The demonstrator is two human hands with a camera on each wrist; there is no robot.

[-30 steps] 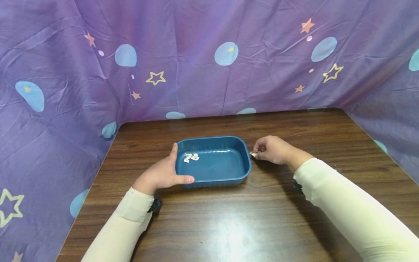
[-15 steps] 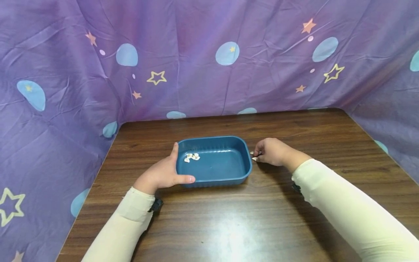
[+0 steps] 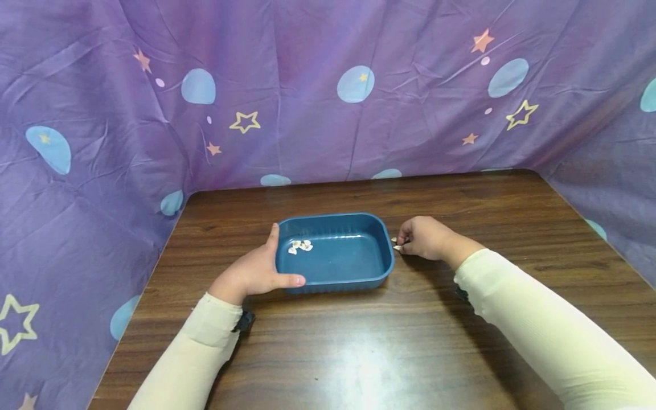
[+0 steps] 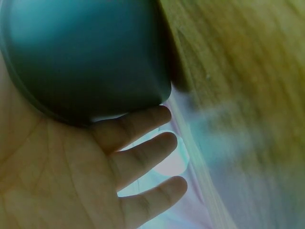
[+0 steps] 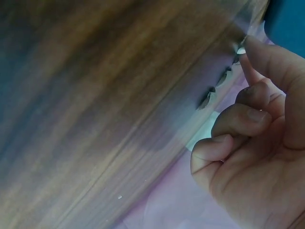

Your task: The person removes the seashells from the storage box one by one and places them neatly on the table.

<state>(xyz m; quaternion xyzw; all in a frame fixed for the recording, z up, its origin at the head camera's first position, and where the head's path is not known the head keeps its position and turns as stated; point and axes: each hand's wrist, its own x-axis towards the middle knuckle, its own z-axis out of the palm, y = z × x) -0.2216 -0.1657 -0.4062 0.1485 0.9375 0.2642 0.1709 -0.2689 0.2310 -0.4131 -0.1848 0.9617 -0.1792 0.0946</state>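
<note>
A blue plastic tub (image 3: 338,259) sits on the table, with several small white shell-like pieces (image 3: 300,246) in its left part. My left hand (image 3: 253,270) holds the tub's left end, thumb over the near rim and index finger at the far corner. In the left wrist view its other fingers (image 4: 145,155) reach out relaxed under the tub's wall. Just past the tub's right end, my right hand (image 3: 427,238) is low at the table. Its thumb and index finger pinch a white shell-like piece (image 5: 241,50); more such pieces (image 5: 208,100) lie on the wood beside it.
The dark wood-grain table (image 3: 318,341) reaches back to a purple curtain (image 3: 307,114) printed with stars and blue shapes. A small pale speck (image 5: 119,197) shows on the wood in the right wrist view.
My right hand has shifted slightly toward the near side, and two white pieces now show by its fingertips. The left hand, tub and pieces inside stay as they were.
</note>
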